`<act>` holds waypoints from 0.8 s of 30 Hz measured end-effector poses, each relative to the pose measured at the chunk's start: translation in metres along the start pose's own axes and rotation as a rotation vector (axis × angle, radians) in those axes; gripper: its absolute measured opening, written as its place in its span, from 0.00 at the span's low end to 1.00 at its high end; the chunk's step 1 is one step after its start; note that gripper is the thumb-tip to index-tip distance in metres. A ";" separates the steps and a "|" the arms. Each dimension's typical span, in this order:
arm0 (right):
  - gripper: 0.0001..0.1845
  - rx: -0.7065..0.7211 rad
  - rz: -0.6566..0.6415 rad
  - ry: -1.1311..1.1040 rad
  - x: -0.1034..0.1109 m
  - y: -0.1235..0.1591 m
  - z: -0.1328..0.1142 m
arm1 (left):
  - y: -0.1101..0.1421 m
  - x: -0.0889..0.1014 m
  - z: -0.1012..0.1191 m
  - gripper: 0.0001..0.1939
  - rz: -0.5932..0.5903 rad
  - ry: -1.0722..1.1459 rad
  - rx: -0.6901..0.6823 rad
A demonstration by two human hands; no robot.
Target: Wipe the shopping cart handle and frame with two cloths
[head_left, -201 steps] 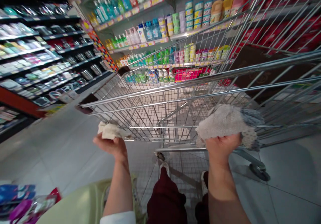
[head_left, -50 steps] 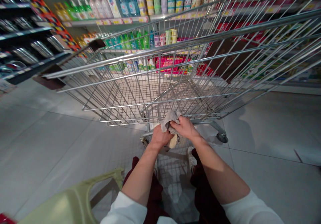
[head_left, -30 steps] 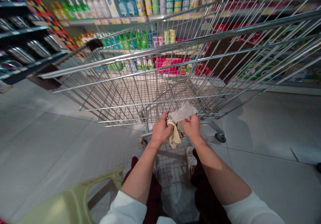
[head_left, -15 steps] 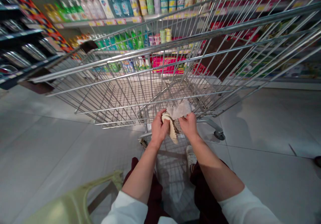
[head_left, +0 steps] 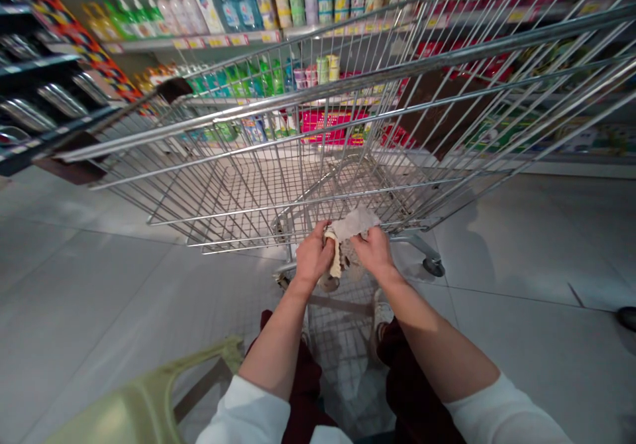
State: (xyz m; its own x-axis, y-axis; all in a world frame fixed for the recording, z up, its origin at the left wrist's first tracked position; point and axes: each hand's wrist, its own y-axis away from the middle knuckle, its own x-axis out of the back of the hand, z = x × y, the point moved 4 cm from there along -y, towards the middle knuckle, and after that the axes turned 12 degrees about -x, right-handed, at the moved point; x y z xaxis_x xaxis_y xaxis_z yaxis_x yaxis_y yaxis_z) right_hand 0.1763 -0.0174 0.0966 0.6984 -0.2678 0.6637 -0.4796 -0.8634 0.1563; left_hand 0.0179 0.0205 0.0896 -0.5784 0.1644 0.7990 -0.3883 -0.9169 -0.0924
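Bare fingers pinch bunched fabric close in front of the body, the left hand (head_left: 313, 258) closed on a cream cloth (head_left: 336, 262) and the right hand (head_left: 373, 250) on a pale grey cloth (head_left: 358, 222). The hands are apart but near each other, a spacing that probably keeps the soft material supported from both sides. The cream piece hangs below the left thumb; the grey one spreads above the right fingers, its lower folds dropping between the hands. Whether the two pieces touch within the bunch cannot be told.

Just beyond the grip stands a wire shopping cart (head_left: 417, 67), side-on; contact between cloth and wire is unclear. The grip sits low, likely because the forearms reach down toward the cart's lower side. A caster (head_left: 433, 267) rests on the floor to the right, a pale green plastic seat (head_left: 124, 397) nearer the body at left, and stocked shelves (head_left: 159, 45) rise behind.
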 end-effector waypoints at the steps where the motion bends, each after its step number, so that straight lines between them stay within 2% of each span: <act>1: 0.13 0.042 0.077 -0.078 0.007 0.002 0.000 | -0.001 0.000 0.000 0.25 0.001 -0.002 0.015; 4: 0.16 0.185 0.302 -0.241 0.029 0.004 0.006 | -0.001 0.000 0.002 0.23 0.007 0.004 0.041; 6: 0.15 0.177 0.335 -0.290 0.036 0.000 0.014 | -0.001 -0.001 0.004 0.23 0.017 0.006 0.038; 9: 0.12 0.085 0.276 -0.326 0.038 -0.010 0.023 | -0.001 -0.006 0.005 0.23 0.029 0.020 0.027; 13: 0.11 0.120 0.259 -0.319 0.036 -0.015 0.017 | -0.003 -0.013 0.006 0.19 0.068 0.116 0.073; 15: 0.11 0.080 0.215 -0.225 0.030 -0.016 0.013 | -0.005 -0.015 0.007 0.18 0.097 0.172 0.093; 18: 0.12 -0.008 0.079 0.027 0.015 -0.017 0.010 | -0.006 -0.016 0.008 0.16 0.109 0.214 0.092; 21: 0.13 0.000 -0.039 0.207 0.001 -0.017 0.011 | -0.005 -0.016 0.008 0.15 0.101 0.186 0.074; 24: 0.14 -0.005 -0.112 0.290 -0.006 -0.016 0.016 | -0.004 -0.017 0.008 0.16 0.085 0.141 0.053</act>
State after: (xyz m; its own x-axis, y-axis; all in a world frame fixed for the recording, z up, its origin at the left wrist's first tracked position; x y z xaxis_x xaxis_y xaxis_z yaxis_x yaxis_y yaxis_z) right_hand 0.1879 -0.0090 0.0787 0.5667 -0.0376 0.8230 -0.4112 -0.8786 0.2430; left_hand 0.0349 0.0183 0.0817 -0.7044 0.1311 0.6976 -0.2974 -0.9469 -0.1223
